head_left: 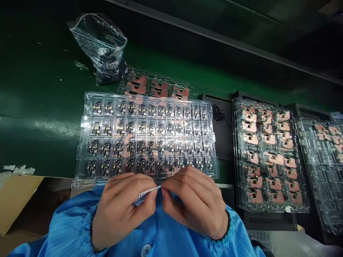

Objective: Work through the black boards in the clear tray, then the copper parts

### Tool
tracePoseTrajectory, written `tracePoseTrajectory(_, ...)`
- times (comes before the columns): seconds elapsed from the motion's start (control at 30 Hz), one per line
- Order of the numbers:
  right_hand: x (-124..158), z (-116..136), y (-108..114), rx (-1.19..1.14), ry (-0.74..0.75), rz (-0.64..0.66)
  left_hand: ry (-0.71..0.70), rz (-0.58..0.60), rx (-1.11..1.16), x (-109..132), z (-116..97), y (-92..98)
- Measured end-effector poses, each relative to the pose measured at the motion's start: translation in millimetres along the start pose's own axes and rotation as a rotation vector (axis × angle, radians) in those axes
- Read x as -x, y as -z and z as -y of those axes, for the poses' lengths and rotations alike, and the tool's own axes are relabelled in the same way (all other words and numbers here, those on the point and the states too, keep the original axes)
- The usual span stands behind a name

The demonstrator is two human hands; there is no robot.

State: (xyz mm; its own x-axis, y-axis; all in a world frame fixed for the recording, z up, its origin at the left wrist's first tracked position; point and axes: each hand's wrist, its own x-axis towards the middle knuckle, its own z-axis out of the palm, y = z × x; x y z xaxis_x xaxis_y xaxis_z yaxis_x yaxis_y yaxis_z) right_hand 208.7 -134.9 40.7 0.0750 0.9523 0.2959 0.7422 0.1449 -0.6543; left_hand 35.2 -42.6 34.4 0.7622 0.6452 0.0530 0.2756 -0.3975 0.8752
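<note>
While pinched thumb-to-finger by both the left hand (123, 208) and the right hand (194, 205), visible as one narrow white strip with dark dots (146, 193), near the closest edge of one clear, moulded plastic tray (85, 123). Within: four rows of small, black, irregular circuit boards (108, 107), twelve in the farthest row. Rightward: three columns of copper-coloured boards (273, 159) in another clear tray (240, 194). Behind, at left: one crumpled transparent bag (107, 46).

The left hand (122, 208) and right hand (197, 203) nearly meet, fingers curled, thumbs pinching toward forefingers.
</note>
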Motion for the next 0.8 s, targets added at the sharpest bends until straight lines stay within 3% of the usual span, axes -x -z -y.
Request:
tracePoseTrajectory(0.17,0.9,-1.3,2.3,0.141,0.112,-0.011,-0.031,-0.047,-0.068,-4.1,-0.7,-6.8)
tracePoseTrajectory(0.5,0.5,-2.8,-0.1,0.164,0.127,0.0,0.002,-0.058,-0.085,-5.3,-1.0,-14.0)
tracePoseTrajectory(0.67,-3.7,-4.8,15.4,0.053,-0.027,-0.022,0.037,-0.025,-0.055,-3.3,2.2,-14.2)
tracePoseTrajectory(0.8,-12.7,-22.9,38.3,0.153,-0.185,0.146,0.041,0.092,-0.121,-1.6,5.1,-20.4)
